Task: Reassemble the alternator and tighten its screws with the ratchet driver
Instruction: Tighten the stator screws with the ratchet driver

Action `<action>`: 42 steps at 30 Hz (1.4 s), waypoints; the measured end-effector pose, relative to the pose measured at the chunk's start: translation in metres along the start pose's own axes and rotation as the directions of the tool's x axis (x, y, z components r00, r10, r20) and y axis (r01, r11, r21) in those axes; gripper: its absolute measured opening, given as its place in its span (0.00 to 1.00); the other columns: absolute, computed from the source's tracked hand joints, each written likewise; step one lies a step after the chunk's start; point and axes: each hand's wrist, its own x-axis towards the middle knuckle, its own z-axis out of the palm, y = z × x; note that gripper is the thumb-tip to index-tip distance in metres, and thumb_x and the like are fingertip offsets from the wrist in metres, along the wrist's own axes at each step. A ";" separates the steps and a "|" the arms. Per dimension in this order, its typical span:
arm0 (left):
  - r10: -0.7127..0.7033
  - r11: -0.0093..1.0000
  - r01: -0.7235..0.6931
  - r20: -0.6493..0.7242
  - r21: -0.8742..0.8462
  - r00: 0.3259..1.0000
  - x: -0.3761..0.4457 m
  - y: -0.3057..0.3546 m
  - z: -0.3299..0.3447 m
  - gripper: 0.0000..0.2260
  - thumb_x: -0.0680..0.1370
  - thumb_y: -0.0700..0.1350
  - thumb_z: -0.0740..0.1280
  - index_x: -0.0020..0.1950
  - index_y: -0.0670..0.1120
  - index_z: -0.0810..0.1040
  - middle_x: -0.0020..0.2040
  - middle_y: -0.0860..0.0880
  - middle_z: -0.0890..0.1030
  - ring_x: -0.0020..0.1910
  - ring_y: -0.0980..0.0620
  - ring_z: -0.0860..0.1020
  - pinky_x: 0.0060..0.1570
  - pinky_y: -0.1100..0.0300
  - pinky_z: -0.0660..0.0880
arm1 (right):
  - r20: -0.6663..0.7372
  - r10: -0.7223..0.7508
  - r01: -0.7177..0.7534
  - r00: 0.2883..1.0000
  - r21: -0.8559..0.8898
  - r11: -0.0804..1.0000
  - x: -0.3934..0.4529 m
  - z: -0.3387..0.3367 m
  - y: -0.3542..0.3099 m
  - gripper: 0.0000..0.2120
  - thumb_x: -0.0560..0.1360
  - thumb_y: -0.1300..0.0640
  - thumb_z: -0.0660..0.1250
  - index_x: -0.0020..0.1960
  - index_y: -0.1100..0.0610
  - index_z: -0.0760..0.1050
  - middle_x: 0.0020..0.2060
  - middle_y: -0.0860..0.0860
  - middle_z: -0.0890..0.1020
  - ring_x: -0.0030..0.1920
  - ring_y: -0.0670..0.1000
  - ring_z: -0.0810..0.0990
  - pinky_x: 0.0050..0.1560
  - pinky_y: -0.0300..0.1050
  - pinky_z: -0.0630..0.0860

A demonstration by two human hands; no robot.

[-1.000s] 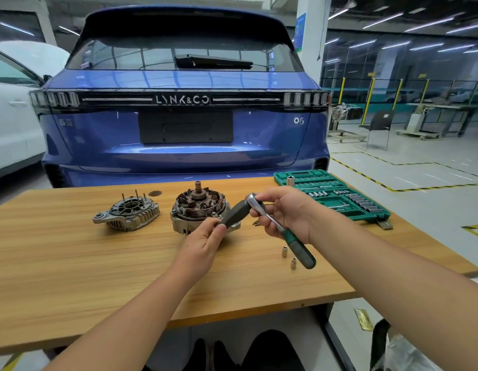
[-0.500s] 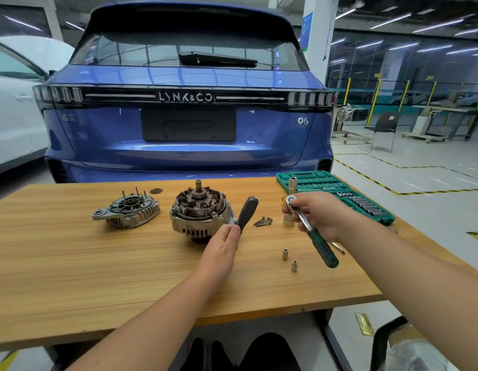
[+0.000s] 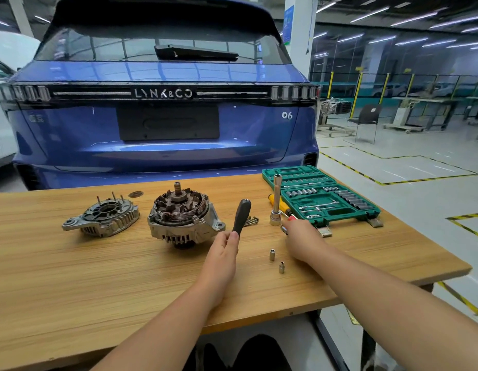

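1. Head view: the left hand [image 3: 224, 245] pinched a black handle [image 3: 241, 215] upright, forearm stretched over the table [image 3: 71, 277].
2. The right hand [image 3: 299, 236] lay knuckles-up by the tall socket [image 3: 276, 202]; its grip could not be told.
3. The alternator [image 3: 183, 215] stood left of the handle.

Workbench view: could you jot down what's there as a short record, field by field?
left hand: holds a black handle upright
right hand: on the table by the tall socket; its grip is hidden
alternator body: open, windings showing
alternator cover: lying apart, left of the body
screws: small pile behind the handle
small sockets: two, loose
socket set: green case, open
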 end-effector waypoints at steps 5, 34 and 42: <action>0.033 0.999 -0.033 -0.003 -0.008 0.999 0.005 -0.001 0.007 0.13 0.83 0.61 0.57 0.56 0.54 0.73 0.42 0.52 0.72 0.41 0.54 0.70 0.43 0.55 0.67 | -0.056 -0.025 0.024 0.998 -0.027 0.999 0.004 0.021 0.012 0.23 0.79 0.64 0.59 0.71 0.50 0.71 0.66 0.53 0.75 0.63 0.55 0.76 0.53 0.46 0.75; 0.107 0.948 -0.158 0.190 0.278 0.976 0.021 -0.003 0.030 0.09 0.83 0.48 0.60 0.61 0.60 0.67 0.52 0.58 0.76 0.50 0.61 0.74 0.44 0.63 0.67 | -0.136 -0.070 0.153 0.988 0.880 0.449 -0.026 -0.032 -0.048 0.06 0.79 0.55 0.70 0.53 0.48 0.75 0.48 0.50 0.85 0.50 0.50 0.85 0.53 0.52 0.82; 0.311 0.753 -0.338 0.147 0.565 0.939 0.012 -0.005 0.029 0.10 0.84 0.52 0.61 0.53 0.51 0.80 0.44 0.56 0.78 0.47 0.54 0.76 0.46 0.57 0.70 | -0.086 0.013 0.081 0.996 0.971 0.223 -0.022 -0.049 -0.028 0.05 0.80 0.61 0.68 0.54 0.52 0.77 0.51 0.54 0.84 0.51 0.54 0.85 0.49 0.50 0.85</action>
